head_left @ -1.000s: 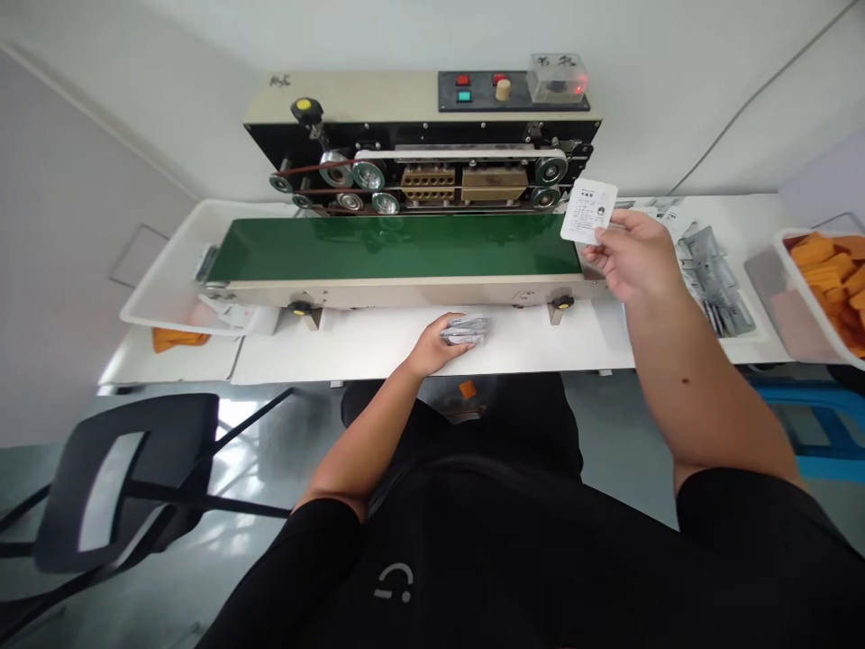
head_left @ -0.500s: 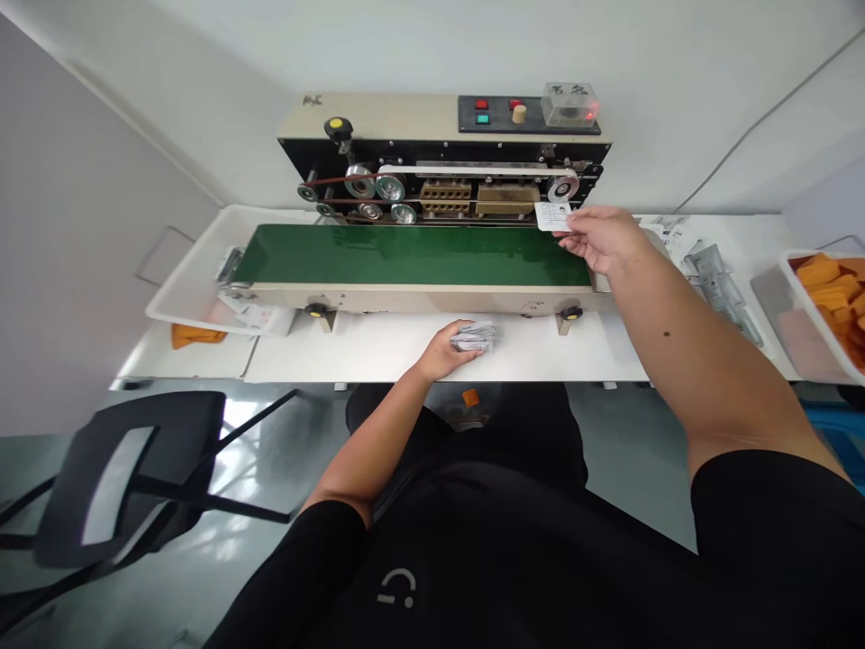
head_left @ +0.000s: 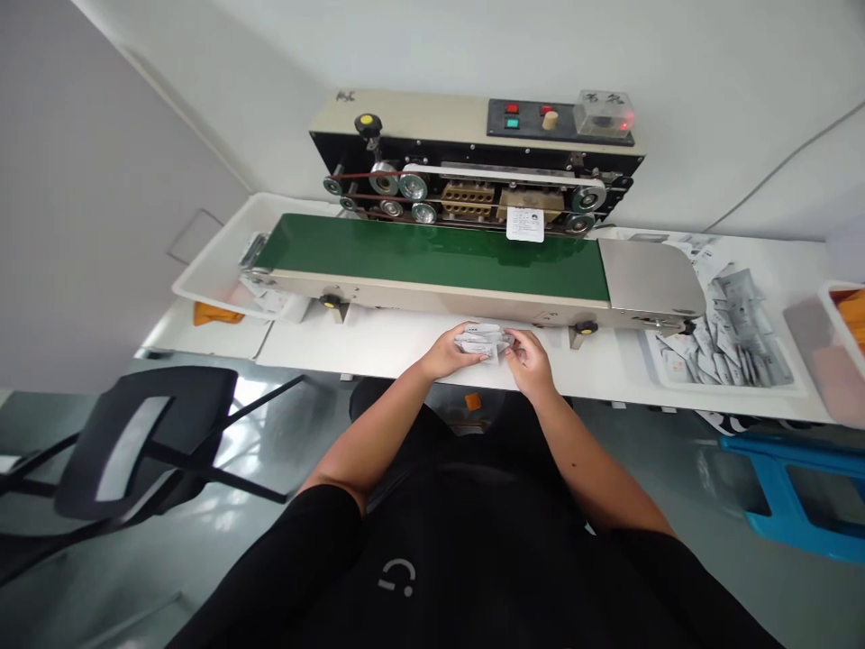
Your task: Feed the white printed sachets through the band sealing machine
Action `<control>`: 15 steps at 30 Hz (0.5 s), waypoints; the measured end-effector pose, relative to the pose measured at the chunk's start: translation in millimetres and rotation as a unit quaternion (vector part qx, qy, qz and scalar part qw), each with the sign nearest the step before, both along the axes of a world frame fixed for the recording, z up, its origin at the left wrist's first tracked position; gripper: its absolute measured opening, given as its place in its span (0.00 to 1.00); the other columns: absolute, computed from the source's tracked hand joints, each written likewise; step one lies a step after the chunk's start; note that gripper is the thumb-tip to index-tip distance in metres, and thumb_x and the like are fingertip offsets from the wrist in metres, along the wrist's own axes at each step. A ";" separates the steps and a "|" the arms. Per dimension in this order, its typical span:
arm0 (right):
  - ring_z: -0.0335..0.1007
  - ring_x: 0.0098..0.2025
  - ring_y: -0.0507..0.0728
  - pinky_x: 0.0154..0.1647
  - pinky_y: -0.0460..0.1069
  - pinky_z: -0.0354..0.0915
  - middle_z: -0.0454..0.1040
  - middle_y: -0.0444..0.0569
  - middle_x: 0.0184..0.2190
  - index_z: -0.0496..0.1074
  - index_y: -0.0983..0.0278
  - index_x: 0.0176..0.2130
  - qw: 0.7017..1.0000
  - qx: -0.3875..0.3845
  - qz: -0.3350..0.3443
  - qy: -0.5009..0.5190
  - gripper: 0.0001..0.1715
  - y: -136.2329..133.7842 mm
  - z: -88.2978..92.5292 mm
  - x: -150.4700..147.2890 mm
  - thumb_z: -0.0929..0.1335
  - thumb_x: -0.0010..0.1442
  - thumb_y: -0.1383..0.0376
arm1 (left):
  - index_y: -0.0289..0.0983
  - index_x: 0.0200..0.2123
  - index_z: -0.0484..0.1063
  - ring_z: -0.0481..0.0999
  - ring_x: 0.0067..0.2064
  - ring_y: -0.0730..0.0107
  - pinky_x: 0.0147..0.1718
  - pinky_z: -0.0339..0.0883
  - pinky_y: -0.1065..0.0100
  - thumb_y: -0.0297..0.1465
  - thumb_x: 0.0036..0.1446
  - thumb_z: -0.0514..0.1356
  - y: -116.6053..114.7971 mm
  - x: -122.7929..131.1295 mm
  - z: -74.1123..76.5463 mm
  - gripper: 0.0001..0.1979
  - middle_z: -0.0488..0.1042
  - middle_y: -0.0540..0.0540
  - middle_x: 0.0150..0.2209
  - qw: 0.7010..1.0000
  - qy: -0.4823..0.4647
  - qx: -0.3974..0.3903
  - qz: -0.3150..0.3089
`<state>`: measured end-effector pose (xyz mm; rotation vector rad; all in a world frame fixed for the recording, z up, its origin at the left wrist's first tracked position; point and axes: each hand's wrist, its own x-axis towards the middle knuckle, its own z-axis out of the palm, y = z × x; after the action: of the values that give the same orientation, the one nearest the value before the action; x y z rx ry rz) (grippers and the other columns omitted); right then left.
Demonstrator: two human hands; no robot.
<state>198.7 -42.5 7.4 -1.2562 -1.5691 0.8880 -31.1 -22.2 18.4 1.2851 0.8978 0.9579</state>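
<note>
And here it's bright, even light across the board, the smooth white wall washed pale with barely a shadow on it! Look at the glossy grey floor, a hard white glare blazing beside the black open-backed chair. A long sheen runs down the green conveyor belt, with a dull glow on the brushed steel plate. Only faint shadows gather under the left hand and right hand, and the white foil sachets look slightly soft. Out at the edges the wide lens bends everything, the blue plastic stool stretching away!
</note>
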 end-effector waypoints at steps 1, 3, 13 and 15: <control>0.75 0.47 0.57 0.50 0.53 0.76 0.77 0.54 0.52 0.79 0.60 0.55 1.000 -0.006 0.007 0.007 0.19 2.6 -5.9 0.4 0.70 0.67 0.56 | 0.36 0.56 0.75 0.83 0.52 0.57 0.56 0.75 0.56 0.44 0.45 0.81 0.4 -0.6 -1.1 0.38 0.83 0.37 0.51 1.000 0.000 0.000 -0.002; 0.77 0.48 0.58 0.52 0.53 0.75 0.79 0.52 0.48 0.80 0.61 0.49 0.999 -0.028 0.000 0.031 0.17 7.0 -13.4 3.5 0.70 0.68 0.54 | 0.35 0.55 0.76 0.83 0.50 0.58 0.55 0.75 0.57 0.44 0.44 0.81 1.1 -1.4 -2.8 0.38 0.83 0.38 0.49 1.000 0.008 0.001 -0.003; 0.79 0.48 0.56 0.53 0.54 0.77 0.78 0.51 0.47 0.72 0.62 0.48 0.981 -0.057 -0.113 0.148 0.21 4.9 -32.3 6.0 0.69 0.69 0.47 | 0.35 0.56 0.76 0.83 0.51 0.57 0.56 0.75 0.56 0.46 0.44 0.81 0.8 2.5 -4.8 0.39 0.82 0.38 0.49 1.000 -0.002 0.008 0.025; 0.80 0.47 0.56 0.52 0.53 0.78 0.79 0.51 0.45 0.72 0.62 0.47 0.985 -0.049 -0.111 0.126 0.21 4.0 -31.2 4.3 0.70 0.68 0.48 | 0.35 0.56 0.76 0.83 0.52 0.57 0.57 0.74 0.56 0.46 0.45 0.80 0.4 2.7 -6.1 0.39 0.82 0.37 0.50 1.000 0.000 0.009 0.027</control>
<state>203.0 -38.4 -23.8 -1.3022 -1.1741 0.9487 -28.5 -21.8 12.4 1.2817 0.9300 1.0112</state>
